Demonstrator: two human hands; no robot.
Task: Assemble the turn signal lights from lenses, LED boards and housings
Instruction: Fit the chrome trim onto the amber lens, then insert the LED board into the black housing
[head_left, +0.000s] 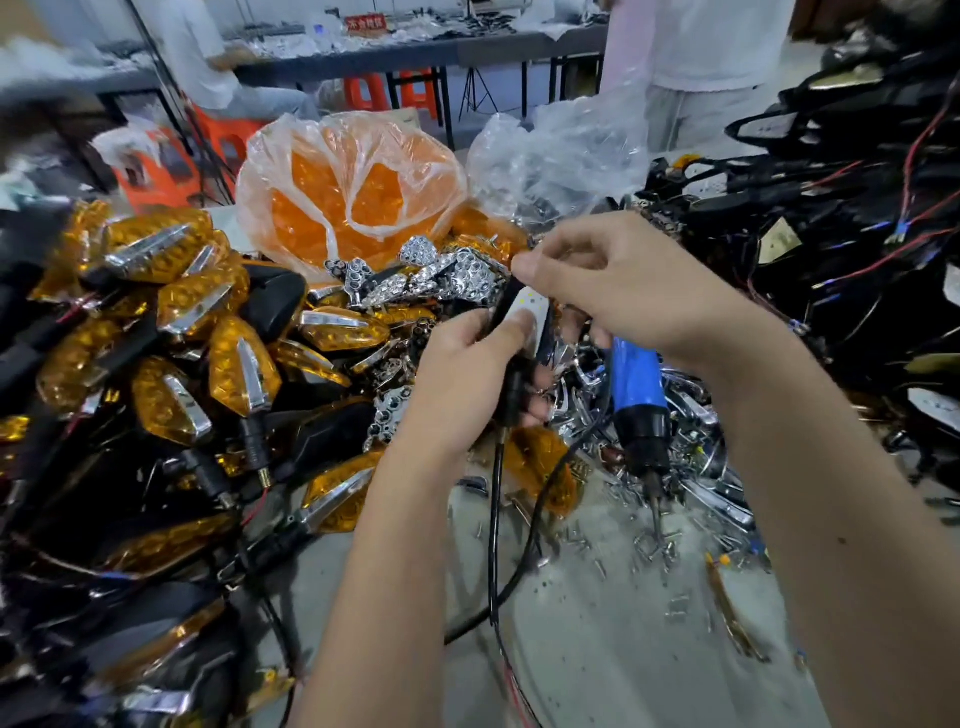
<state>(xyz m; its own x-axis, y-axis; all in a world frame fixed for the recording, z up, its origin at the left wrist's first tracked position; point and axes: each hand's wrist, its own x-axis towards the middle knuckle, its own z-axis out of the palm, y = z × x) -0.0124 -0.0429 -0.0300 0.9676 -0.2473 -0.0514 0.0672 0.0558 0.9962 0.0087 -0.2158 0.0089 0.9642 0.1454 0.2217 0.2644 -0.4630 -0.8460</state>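
Black housing (511, 364) gripped in left hand (467, 374), above the tabletop (597, 623) at centre; thumb on top pressing the white LED board (527, 306), other fingers (537, 410) curled underneath, clamped on the part

Right hand (618, 291) just above and touching the upper end of the same part, fingers bent together, tips pinched at the board's far end; exact contact partly hidden behind the thumb

Long axis nearly vertical in the view, slightly tilted, broad end pointing away toward the bags, narrow stalk end pointing down toward the viewer; thin black wire (496, 519) hanging from the stalk to the tabletop

Glossy black shell, white board face with small yellow LED dots, board seated in the open side of the shell

Blue-handled soldering iron (639, 400) lying just right of the left hand, tip down among loose screws (649, 545)

Pile of finished amber-lensed lights (171, 332) at left; chrome reflectors (441, 270) heaped behind the hands; bag of orange lenses (353, 192) beyond, clear bag (561, 156) beside it; tangle of black housings with wires (831, 249) at right
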